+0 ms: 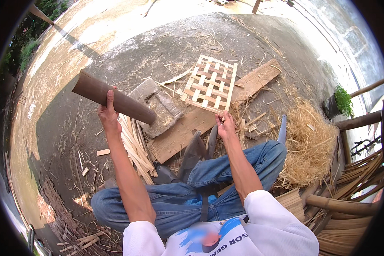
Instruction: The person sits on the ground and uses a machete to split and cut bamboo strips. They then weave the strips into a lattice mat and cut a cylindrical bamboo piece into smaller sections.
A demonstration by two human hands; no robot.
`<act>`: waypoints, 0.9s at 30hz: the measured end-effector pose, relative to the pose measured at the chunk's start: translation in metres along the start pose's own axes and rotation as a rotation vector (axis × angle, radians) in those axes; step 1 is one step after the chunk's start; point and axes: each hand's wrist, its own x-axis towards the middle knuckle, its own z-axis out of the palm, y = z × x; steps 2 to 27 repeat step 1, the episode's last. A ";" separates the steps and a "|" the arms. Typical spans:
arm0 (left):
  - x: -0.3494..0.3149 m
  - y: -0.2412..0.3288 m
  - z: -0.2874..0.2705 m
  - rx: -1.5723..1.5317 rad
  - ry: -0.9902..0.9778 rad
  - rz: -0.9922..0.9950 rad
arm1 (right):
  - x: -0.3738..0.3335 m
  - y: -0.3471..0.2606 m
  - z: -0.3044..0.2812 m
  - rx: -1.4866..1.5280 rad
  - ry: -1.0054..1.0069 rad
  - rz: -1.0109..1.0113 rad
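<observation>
My left hand (108, 114) grips a thick brown bamboo tube (113, 97), lifted off the ground and slanting from upper left down to the right. My right hand (225, 124) reaches forward and pinches the near edge of a square woven lattice of pale bamboo strips (210, 83), which lies on a wooden plank (209, 114). I sit on the ground in blue jeans, knees spread. A bundle of split bamboo strips (135, 144) lies below the tube, by my left forearm.
A flat grey stone slab (158, 106) sits beside the plank. A dark curved blade (192, 154) rests near my knee. Straw (307, 145) is piled at the right, with bamboo poles (345, 205) and split strips beyond. Woven scraps (68, 222) lie at lower left on bare concrete.
</observation>
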 end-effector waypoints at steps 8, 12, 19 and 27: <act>0.002 -0.002 -0.001 -0.001 0.005 -0.007 | 0.008 0.002 0.009 0.012 0.020 0.013; 0.002 -0.002 -0.001 -0.001 0.005 -0.007 | 0.008 0.002 0.009 0.012 0.020 0.013; 0.002 -0.002 -0.001 -0.001 0.005 -0.007 | 0.008 0.002 0.009 0.012 0.020 0.013; 0.002 -0.002 -0.001 -0.001 0.005 -0.007 | 0.008 0.002 0.009 0.012 0.020 0.013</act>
